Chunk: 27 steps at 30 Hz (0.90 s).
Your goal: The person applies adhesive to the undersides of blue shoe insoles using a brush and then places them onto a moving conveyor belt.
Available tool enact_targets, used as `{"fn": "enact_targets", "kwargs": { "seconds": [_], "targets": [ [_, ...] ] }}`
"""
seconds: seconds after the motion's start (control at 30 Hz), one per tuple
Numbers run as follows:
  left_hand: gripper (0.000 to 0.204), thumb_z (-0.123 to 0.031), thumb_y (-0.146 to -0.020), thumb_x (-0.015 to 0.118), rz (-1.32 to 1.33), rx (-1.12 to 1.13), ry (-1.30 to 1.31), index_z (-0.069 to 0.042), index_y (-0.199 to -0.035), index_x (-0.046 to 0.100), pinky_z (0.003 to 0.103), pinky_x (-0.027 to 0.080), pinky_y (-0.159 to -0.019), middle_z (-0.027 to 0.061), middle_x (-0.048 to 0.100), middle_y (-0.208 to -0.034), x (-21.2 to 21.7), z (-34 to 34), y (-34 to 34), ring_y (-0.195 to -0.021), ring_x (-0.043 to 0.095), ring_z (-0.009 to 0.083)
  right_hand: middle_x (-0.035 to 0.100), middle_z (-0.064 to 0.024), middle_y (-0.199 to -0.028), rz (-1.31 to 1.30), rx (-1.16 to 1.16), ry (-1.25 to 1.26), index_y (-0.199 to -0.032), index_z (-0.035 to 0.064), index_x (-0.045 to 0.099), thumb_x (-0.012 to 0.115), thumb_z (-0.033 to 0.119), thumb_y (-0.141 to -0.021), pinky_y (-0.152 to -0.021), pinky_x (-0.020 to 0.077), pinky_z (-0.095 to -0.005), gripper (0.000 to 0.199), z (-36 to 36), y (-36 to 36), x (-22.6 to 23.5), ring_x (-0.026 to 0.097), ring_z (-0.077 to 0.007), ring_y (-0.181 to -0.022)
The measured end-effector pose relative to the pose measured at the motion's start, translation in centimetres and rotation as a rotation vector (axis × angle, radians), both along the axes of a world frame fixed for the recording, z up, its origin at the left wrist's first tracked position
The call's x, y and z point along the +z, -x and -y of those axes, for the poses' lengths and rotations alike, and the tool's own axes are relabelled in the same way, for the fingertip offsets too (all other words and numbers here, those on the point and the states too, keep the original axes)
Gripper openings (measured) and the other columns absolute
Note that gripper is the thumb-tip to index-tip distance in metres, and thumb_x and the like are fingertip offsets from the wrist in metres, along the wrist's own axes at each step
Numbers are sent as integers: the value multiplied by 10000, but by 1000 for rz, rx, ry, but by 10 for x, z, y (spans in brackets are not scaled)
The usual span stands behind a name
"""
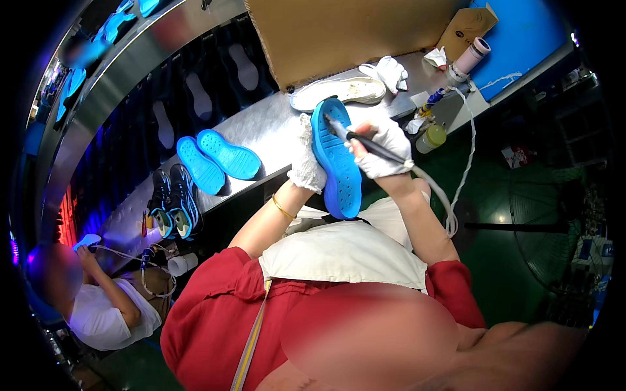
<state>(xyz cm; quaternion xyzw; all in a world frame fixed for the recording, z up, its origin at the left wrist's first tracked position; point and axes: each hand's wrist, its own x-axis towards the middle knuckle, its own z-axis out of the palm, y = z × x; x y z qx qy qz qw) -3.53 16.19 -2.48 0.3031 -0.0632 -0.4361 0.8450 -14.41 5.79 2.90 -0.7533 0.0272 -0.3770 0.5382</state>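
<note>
A blue shoe sole [344, 186] is held lengthwise in front of me, its dotted inner side facing up. My left hand [306, 159], in a white knit glove, grips the sole along its left edge. In my right hand [385, 146], gloved in white with some fingertips bare, is a brush [379, 148] with a black handle. The brush tip meets the upper part of the sole's inner face. A pale hose [432, 184] runs from the handle's rear end. Just beyond the sole, a white shoe-shaped piece [345, 92] lies on the metal bench.
Two blue soles [228, 155] and dark sneakers [184, 205] sit along the bench at left. Beyond runs a line carrying dark soles [199, 96]. A cardboard box [345, 39] stands behind; a pink bottle [469, 58] and yellowish jar [431, 138] are right. Another person [111, 313] works at left.
</note>
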Motion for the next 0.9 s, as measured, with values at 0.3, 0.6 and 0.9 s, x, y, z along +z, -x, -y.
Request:
{"fn": "enact_targets", "kwargs": {
  "seconds": [0.3, 0.6, 0.9],
  "targets": [
    [792, -687, -853, 410, -15, -172, -15, -29, -1290, 466, 419, 550, -798, 205, 578, -1175, 9, -17, -6, -1005, 606, 321, 621, -101, -771, -30, -33, 134, -862, 48, 584, 701, -10, -706, -626, 513, -276, 203, -10, 13, -26, 638, -190, -664],
    [849, -762, -799, 326, -13, -652, 27, -55, -1254, 450, 426, 506, -889, 174, 581, -1159, 0, -41, 19, -987, 613, 284, 665, -138, -864, -158, 116, -292, -862, 2, 564, 645, -12, -817, -664, 526, -251, 94, 14, 53, -40, 638, -126, -718],
    [973, -804, -744, 392, 41, -339, 174, -42, -1348, 392, 478, 527, -854, 217, 548, -1219, 13, -2, 3, -1042, 590, 343, 658, -126, -881, -42, 238, -437, -881, -2, 586, 611, -20, -835, -622, 526, -244, 55, 8, 35, -22, 643, -132, -686]
  ]
}}
